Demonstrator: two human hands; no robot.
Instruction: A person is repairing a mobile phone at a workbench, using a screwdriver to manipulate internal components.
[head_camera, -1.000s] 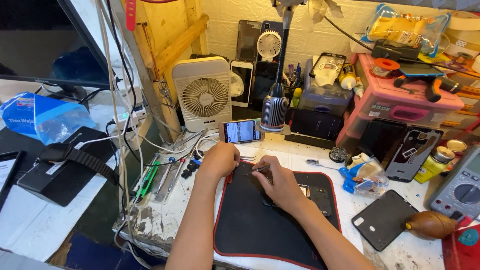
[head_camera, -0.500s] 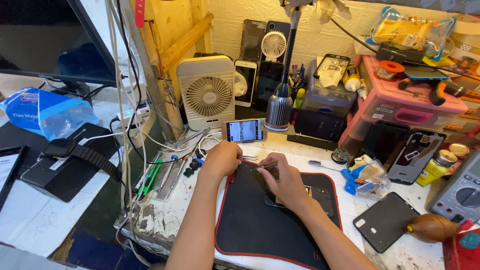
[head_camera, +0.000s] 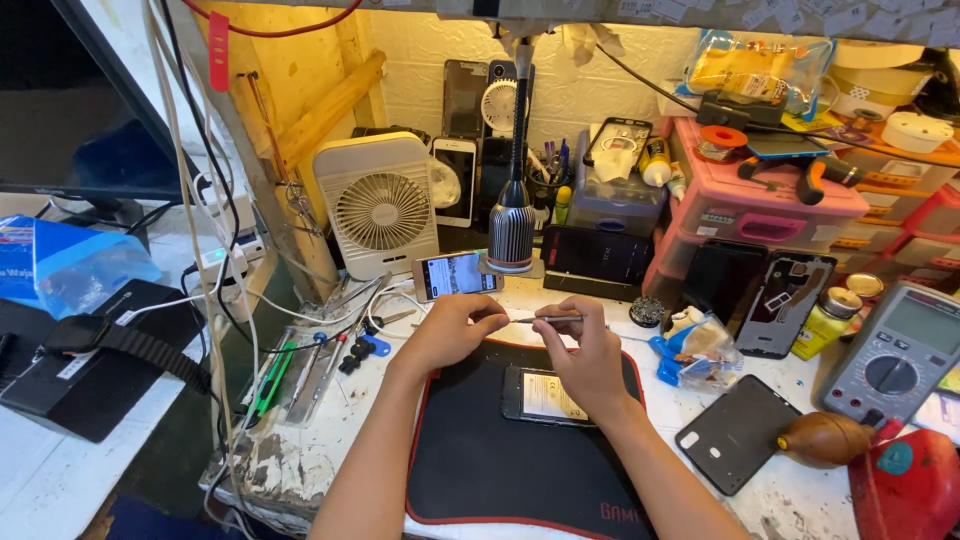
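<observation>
Since the earlier frame both hands have been lifted off the phone and brought together above the far edge of the mat. A thin metal tool (head_camera: 548, 319) is pinched between the curled fingers of the left hand (head_camera: 452, 330) and the right hand (head_camera: 585, 350), and is held level. The phone (head_camera: 540, 394) is left lying flat near the middle of the black, red-edged mat (head_camera: 470, 460), its pale, glossy back turned up within a dark frame. The mat's cloth surface is matte. A scratched white worktop (head_camera: 300, 460) is seen beneath, with screwdrivers (head_camera: 300, 365) at its left edge and a dark back cover (head_camera: 735, 446) towards the right. Open mat is left at the near edge.
</observation>
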